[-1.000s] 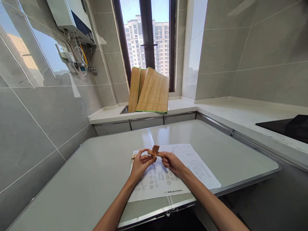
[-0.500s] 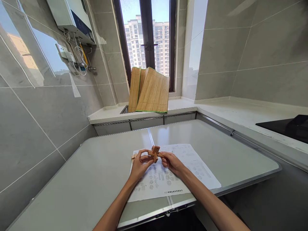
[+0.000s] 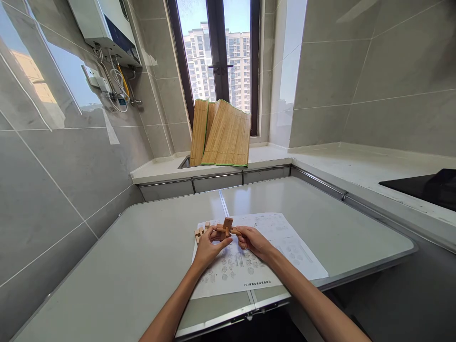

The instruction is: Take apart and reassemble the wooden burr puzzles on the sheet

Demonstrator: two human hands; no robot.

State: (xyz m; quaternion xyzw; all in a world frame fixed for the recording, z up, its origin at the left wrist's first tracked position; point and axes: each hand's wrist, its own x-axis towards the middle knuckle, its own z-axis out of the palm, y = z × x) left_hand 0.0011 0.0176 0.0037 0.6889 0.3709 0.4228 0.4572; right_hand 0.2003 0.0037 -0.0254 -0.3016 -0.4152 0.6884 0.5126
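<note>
A partly joined wooden burr puzzle (image 3: 227, 228), its brown bars crossing each other, is held above a printed sheet (image 3: 299, 256). My left hand (image 3: 210, 247) grips it from the left, thumb in front and fingers behind. From the right, my right hand (image 3: 253, 241) pinches the end of a bar that sticks out of the puzzle; its fingers are closed. Loose wooden puzzle pieces (image 3: 198, 233) lie just beyond my left hand, at the sheet's left edge, partly hidden by it. Small diagrams and a line of text cover the paper.
The sheet rests on a pale folding table (image 3: 142, 266) with a centre seam. Behind it runs a white counter (image 3: 270, 153) bearing a bamboo mat (image 3: 228, 135) beneath the window. A black cooktop (image 3: 423, 187) is at right. A water heater (image 3: 107, 33) hangs upper left.
The puzzle has turned and dropped slightly to the left in my hands. My left fingers have shifted, and more of the loose pieces behind them now show.
</note>
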